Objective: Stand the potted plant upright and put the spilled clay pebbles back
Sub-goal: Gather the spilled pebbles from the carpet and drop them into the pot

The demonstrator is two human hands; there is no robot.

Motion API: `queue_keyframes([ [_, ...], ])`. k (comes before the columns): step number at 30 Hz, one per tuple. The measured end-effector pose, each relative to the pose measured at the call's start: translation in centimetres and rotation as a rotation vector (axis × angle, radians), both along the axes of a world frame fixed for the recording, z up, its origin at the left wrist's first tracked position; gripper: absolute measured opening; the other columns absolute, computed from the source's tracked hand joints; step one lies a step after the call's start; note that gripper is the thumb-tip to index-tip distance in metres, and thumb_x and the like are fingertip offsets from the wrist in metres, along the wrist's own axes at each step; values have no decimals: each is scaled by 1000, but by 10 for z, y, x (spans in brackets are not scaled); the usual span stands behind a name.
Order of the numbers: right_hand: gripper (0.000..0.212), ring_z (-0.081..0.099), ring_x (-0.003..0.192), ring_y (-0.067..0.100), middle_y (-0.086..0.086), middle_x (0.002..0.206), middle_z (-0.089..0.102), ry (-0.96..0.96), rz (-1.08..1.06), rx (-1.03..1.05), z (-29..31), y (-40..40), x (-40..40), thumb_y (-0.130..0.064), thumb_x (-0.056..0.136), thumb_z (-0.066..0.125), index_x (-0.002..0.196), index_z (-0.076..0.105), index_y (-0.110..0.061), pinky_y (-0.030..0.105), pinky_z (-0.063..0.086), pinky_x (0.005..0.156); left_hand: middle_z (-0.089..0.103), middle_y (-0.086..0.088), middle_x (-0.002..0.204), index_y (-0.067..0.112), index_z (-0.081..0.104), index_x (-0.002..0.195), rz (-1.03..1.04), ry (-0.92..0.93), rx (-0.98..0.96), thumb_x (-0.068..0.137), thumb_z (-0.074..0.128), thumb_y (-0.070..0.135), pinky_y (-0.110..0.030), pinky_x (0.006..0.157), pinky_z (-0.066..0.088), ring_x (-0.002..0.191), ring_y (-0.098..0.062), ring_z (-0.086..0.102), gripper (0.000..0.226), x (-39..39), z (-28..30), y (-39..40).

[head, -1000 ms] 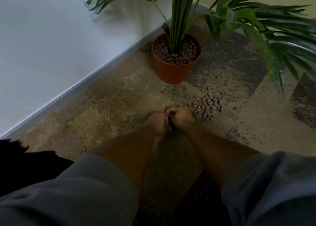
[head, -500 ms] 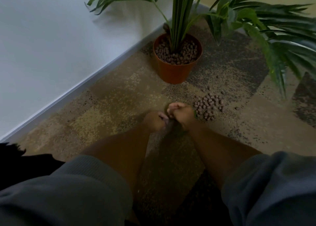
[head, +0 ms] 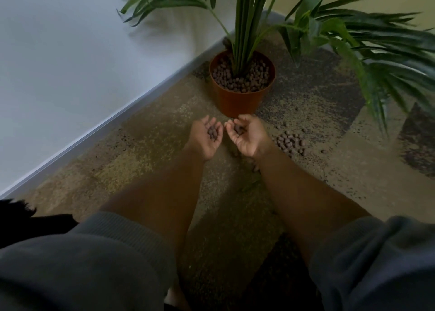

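Observation:
The orange pot point(head: 237, 100) stands upright on the carpet by the wall, with a palm plant point(head: 247, 28) rising from it and brown clay pebbles point(head: 251, 82) filling its top. My left hand point(head: 207, 135) and my right hand point(head: 247, 134) are side by side just in front of the pot, palms up and cupped. Each palm holds a few pebbles. A small heap of spilled pebbles point(head: 290, 142) lies on the carpet just right of my right hand, with a few strays around it.
A white wall point(head: 70, 63) with a pale skirting board point(head: 106, 129) runs diagonally on the left. Long green fronds point(head: 376, 58) spread low over the carpet at the right. My grey sleeves fill the bottom of the view.
Both hands have risen from the carpet, moved toward the pot and turned palms up. They went from closed fists together to cupped palms showing pebbles.

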State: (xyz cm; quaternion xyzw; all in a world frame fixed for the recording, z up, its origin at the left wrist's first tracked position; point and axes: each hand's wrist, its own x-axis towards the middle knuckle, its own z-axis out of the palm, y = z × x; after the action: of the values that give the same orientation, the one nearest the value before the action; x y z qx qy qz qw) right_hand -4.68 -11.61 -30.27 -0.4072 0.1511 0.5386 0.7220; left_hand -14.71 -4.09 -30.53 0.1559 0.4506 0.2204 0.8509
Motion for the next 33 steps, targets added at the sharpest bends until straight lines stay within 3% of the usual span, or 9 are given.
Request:
queue_keyframes([
  [4,22,63,98,31,21,104,57,-24,13,52,41,22,14,-16,99,45,101,55,4,37,62,71,61,-7,90,7,60,115,107,-77,3,104,37,25,-20,78,52,80,-13,61,31,20,40,21],
  [7,25,57,102,30,22,112,53,-100,-80,107,72,38,26,-16,101,39,107,52,4,42,55,92,62,-13,121,0,52,132,146,-149,24,105,33,24,-26,95,52,110,-15,61,41,35,66,32],
  [13,39,51,100,26,18,128,50,-242,-127,36,107,49,43,-11,101,28,134,46,1,39,42,101,43,-15,87,-3,51,95,161,-316,39,105,29,12,-47,113,35,82,-25,45,28,63,95,46],
  [16,44,50,118,33,22,138,48,-189,-69,170,113,38,43,-16,103,24,137,44,4,44,38,101,50,-20,121,-14,43,128,70,-372,46,104,28,11,-52,116,25,111,-30,50,37,67,101,46],
  [20,46,38,137,38,28,146,39,-152,-72,195,110,26,44,-10,101,21,140,36,9,47,33,111,18,-21,159,-4,10,152,62,-403,26,104,27,10,-49,118,19,146,-37,19,53,66,102,44],
  [23,43,47,129,34,25,139,47,-220,-16,139,105,22,46,-5,99,25,136,42,8,39,39,105,29,-21,155,-6,22,150,108,-346,37,105,28,11,-41,115,31,142,-34,32,48,62,95,37],
  [26,25,54,103,29,19,110,53,-291,18,78,97,22,47,-4,95,31,106,52,5,30,41,96,56,-20,133,-7,43,137,191,-269,56,104,33,10,-33,99,51,120,-29,59,39,54,82,32],
  [29,32,53,118,34,25,121,50,-335,13,22,88,20,52,-1,95,35,124,46,7,36,47,103,67,-10,117,3,57,127,212,-126,85,101,39,14,-22,75,59,95,-17,69,34,44,67,26],
  [33,34,68,94,33,24,109,62,-447,186,-132,73,10,46,-1,95,41,128,46,5,27,60,63,64,-2,126,12,60,126,137,103,131,101,37,17,-17,68,53,89,-9,63,35,36,34,16],
])
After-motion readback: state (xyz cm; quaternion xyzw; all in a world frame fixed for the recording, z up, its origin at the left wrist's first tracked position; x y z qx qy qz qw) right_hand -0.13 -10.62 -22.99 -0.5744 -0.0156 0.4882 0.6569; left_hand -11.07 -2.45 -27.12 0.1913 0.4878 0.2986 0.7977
